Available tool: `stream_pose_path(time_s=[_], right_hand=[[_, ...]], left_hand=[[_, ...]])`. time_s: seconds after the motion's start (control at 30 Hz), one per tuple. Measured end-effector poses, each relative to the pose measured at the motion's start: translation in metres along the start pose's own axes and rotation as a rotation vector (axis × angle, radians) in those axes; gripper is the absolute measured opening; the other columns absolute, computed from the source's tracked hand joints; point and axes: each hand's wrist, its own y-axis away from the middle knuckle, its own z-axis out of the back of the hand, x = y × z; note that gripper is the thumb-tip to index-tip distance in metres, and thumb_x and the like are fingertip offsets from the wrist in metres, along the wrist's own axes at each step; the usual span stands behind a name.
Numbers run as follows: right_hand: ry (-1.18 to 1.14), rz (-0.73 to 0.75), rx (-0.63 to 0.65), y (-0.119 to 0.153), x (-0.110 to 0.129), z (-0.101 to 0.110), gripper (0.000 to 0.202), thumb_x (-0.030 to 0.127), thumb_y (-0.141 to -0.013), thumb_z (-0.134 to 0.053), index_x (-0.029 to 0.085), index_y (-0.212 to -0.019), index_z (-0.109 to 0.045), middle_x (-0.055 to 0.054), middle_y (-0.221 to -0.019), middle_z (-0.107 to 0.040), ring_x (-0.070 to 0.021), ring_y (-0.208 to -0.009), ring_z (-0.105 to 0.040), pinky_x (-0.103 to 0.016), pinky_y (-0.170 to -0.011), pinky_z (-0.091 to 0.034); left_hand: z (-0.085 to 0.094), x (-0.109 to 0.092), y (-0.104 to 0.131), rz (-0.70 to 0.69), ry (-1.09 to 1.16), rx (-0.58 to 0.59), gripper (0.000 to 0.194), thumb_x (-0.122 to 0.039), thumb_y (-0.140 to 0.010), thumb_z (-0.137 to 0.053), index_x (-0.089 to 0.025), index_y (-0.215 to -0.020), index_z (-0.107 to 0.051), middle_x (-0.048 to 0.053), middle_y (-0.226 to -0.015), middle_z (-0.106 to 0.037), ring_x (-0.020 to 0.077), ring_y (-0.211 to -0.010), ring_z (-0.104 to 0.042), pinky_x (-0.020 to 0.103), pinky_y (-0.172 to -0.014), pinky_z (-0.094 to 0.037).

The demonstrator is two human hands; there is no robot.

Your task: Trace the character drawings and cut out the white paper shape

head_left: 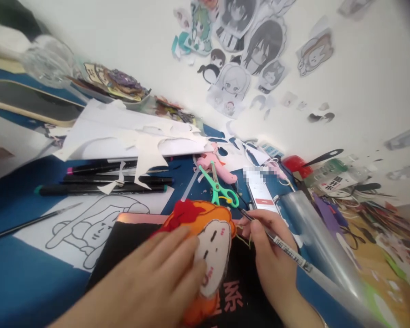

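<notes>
An orange and red figure (213,248) with a pale oval face lies tilted over a black book-like item (130,246) that bears pink characters. Across its left side rests my left hand (157,273), fingers bent and pressed together on the figure. My right hand (271,255) is closed round a slim pen (290,255) with a clear barrel and printed label. The pen's dark tip points up and left, just right of the figure's top. Green scissors (220,189) lie beyond the figure.
Black markers (116,180) and cut white paper (123,132) lie at the left, above a line drawing (92,228). A pink glue gun (215,166) and a phone (261,191) are behind. A clear roll (321,246) lies right. Paper cut-outs cover the wall.
</notes>
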Motion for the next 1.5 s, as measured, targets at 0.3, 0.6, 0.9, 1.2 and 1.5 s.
stream_pose_path(time_s=[0.3,0.6,0.9,1.2,1.5], right_hand=[[-0.12,-0.074,-0.064,0.0,0.009,0.004,0.01,0.027,-0.081,-0.054,0.019,-0.076,-0.056,0.001,-0.065,-0.06,-0.0123,-0.058,-0.062,-0.02,-0.052,-0.052],[-0.325,-0.111,-0.035,0.002,0.004,0.003,0.016,0.034,-0.083,-0.052,0.019,-0.088,-0.057,-0.002,-0.073,-0.061,-0.0126,-0.062,-0.06,-0.025,-0.057,-0.054],[-0.243,-0.193,-0.067,0.004,0.014,0.0,0.026,0.035,-0.077,-0.06,0.019,-0.098,-0.061,-0.009,-0.096,-0.066,-0.02,-0.077,-0.066,-0.03,-0.064,-0.056],[-0.233,0.016,0.014,0.007,0.006,0.009,0.017,0.03,-0.085,-0.048,0.02,-0.086,-0.062,-0.003,-0.073,-0.066,-0.0147,-0.065,-0.064,-0.025,-0.059,-0.054],[-0.365,0.048,-0.017,0.005,0.01,0.006,0.022,0.031,-0.088,-0.044,0.019,-0.092,-0.062,-0.005,-0.075,-0.066,-0.0125,-0.059,-0.059,-0.026,-0.057,-0.053]], left_hand=[[0.045,0.065,-0.026,0.185,0.112,0.232,0.046,-0.043,-0.072,-0.061,-0.028,-0.116,-0.058,0.005,-0.127,-0.053,0.0278,-0.113,-0.05,0.04,-0.096,-0.041],[0.023,0.061,-0.023,0.27,0.198,0.145,0.044,-0.034,-0.073,-0.06,-0.026,-0.116,-0.057,0.007,-0.126,-0.053,0.0262,-0.118,-0.046,0.043,-0.099,-0.039],[0.035,0.049,-0.027,0.223,0.281,0.239,0.041,-0.023,-0.073,-0.057,-0.031,-0.113,-0.059,0.005,-0.127,-0.051,0.0251,-0.116,-0.047,0.038,-0.093,-0.045],[0.037,0.032,-0.025,0.297,0.284,0.255,0.044,-0.019,-0.071,-0.055,-0.032,-0.113,-0.058,0.005,-0.106,-0.058,0.022,-0.097,-0.056,0.03,-0.078,-0.05],[0.032,0.044,-0.028,0.628,0.67,-0.044,0.046,-0.037,-0.076,-0.053,-0.025,-0.12,-0.049,0.005,-0.095,-0.064,0.0216,-0.088,-0.063,0.029,-0.067,-0.054]])
